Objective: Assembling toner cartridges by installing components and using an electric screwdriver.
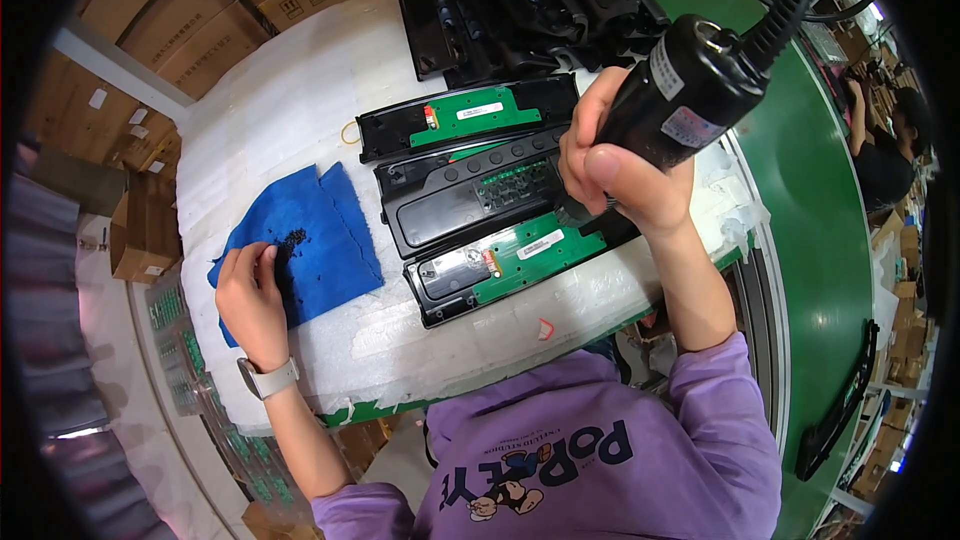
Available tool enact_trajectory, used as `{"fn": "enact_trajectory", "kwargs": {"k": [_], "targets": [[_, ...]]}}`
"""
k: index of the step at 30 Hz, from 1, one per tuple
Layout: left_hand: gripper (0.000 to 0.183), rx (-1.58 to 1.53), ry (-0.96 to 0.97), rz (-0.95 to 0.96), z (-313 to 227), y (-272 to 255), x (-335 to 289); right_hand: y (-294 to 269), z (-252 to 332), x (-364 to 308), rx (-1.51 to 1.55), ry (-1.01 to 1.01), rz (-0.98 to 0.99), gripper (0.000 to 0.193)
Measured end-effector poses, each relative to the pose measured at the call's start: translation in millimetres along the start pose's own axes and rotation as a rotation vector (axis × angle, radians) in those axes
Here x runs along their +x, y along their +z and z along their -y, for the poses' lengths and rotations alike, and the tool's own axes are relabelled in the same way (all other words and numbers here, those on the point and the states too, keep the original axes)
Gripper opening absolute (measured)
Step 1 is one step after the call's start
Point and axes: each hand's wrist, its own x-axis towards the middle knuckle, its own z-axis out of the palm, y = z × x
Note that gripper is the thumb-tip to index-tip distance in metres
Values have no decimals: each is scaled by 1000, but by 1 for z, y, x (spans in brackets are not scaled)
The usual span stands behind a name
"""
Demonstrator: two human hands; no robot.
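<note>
Three black panels (435, 224) right of the blue cloth (342, 262), the nearest close to the near edge of the counter (270, 90). Also right of the cloth, wrapped firmly in the right hand (632, 162): black corded power driver (640, 115), tip down at the nearest panel. At the cloth's left edge: left hand (249, 305), thumb and fingertips drawn together beside tiny dark pieces (291, 240); cannot tell whether grasping any. Right of the cloth, a narrow strip before the panels; beyond it, wide room up to stacked black housings (520, 10).
</note>
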Motion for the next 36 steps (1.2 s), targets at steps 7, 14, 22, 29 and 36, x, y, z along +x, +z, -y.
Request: {"fn": "enact_trajectory", "kwargs": {"k": [7, 14, 22, 29, 36], "targets": [[7, -497, -228, 128, -5, 12, 0, -3, -3, -5, 130, -49, 25, 21], [12, -1398, -450, 447, -60, 15, 1, -4, 17, -4, 335, -252, 196, 30], [13, -1528, -300, 818, -124, 14, -5, -4, 36, -7, 440, -448, 226, 35], [15, -1470, -235, 873, -131, 11, -10, 2, 29, -11, 466, -498, 188, 35], [15, -1423, -152, 853, -128, 14, -11, 8, 24, -15, 445, -450, 143, 36]]}}
